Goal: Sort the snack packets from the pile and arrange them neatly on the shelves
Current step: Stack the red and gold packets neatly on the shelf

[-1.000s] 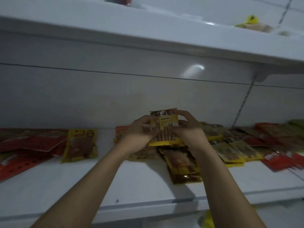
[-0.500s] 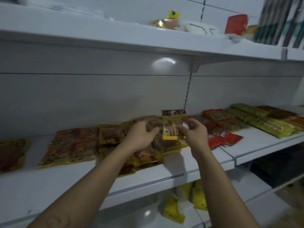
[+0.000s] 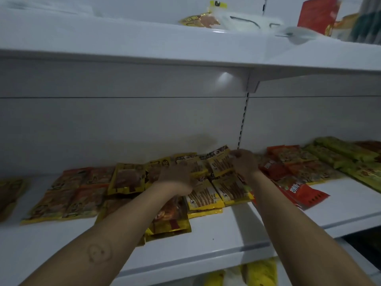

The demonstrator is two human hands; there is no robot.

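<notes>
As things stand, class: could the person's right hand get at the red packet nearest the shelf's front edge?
Probably yes. The red packet lies exposed beside the right forearm. But the right hand seems to pinch a yellow stick-snack packet and would need to release it.

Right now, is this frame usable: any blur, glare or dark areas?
Head view: dim throughout; left hand, right hand and the packet between them are motion-smeared; a glare spot sits on the back panel under the upper shelf; the red box up top is blurred too.
</notes>
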